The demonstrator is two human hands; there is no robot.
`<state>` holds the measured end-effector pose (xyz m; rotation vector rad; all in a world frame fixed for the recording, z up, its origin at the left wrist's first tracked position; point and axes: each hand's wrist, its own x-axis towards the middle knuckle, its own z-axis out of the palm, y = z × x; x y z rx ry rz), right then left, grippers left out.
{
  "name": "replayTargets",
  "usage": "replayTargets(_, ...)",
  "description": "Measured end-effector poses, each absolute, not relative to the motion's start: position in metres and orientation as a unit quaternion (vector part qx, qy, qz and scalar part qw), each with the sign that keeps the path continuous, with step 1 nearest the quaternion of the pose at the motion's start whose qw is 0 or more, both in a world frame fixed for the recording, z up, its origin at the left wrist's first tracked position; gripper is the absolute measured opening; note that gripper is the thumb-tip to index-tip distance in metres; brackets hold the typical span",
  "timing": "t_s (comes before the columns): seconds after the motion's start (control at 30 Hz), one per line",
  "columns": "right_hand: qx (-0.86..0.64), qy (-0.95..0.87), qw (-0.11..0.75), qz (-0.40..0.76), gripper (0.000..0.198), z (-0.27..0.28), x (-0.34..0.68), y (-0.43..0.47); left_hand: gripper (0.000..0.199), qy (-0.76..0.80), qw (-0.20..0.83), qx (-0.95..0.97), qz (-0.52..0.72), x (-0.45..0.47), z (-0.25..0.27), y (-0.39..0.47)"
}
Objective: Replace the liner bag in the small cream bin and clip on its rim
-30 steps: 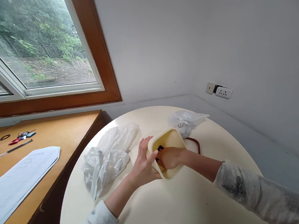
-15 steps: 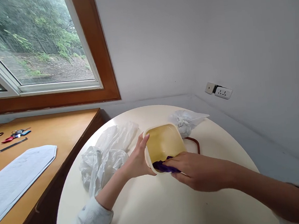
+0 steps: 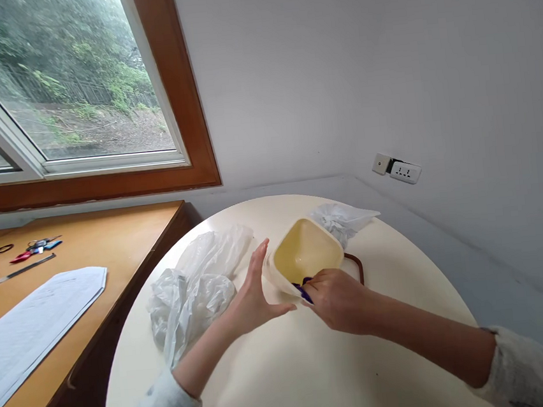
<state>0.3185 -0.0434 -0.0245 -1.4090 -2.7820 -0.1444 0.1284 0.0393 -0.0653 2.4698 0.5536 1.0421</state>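
Observation:
A pale yellow, square-mouthed plastic container (image 3: 307,251) is tilted over the round table, its opening facing me. At its near rim my right hand (image 3: 341,300) is closed on a dark purple cloth (image 3: 303,290), seemingly pinching the rim through it; most of the cloth is hidden by the fingers. To the left of the container, my left hand (image 3: 254,295) is open, thumb and fingers spread wide and holding nothing. Its fingertips are close to the container's left side; whether they touch I cannot tell.
Crumpled clear plastic bags (image 3: 194,300) lie on the round table (image 3: 288,381) at left, and another bag (image 3: 343,219) behind the container. A brown loop (image 3: 357,265) shows at its right. The wooden desk (image 3: 125,237) holds papers (image 3: 42,315), a pen (image 3: 19,271) and keys (image 3: 38,246).
My left hand has let go of the container's rim and opened. The container has turned, with a corner now towards the back, and my right hand has closed more tightly at its near rim.

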Motion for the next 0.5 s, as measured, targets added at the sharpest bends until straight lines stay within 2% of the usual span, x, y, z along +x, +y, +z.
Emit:
replayTargets(0.17,-0.473,-0.881,-0.003,-0.017,0.025,-0.023,0.283,-0.043,0.122,0.172,0.119,0.857,0.47,0.145,-0.094,0.035)
replayTargets(0.23,-0.48,-0.875,0.013,0.057,0.028,-0.013,0.283,-0.044,0.119,0.156,0.12,0.851,0.487,0.146,-0.095,0.04)
replayTargets(0.3,-0.477,-0.861,0.016,0.173,0.04,0.002,0.291,-0.045,0.114,0.135,0.121,0.857,0.483,0.145,-0.092,0.045)
replayTargets(0.4,-0.472,-0.827,-0.032,0.304,0.053,0.021,0.306,-0.04,0.11,0.109,0.103,0.868,0.474,0.143,-0.085,0.046)
replayTargets(0.5,-0.511,-0.806,-0.098,0.282,0.052,0.019,0.311,-0.027,0.108,0.115,0.085,0.87,0.472,0.144,-0.082,0.042)
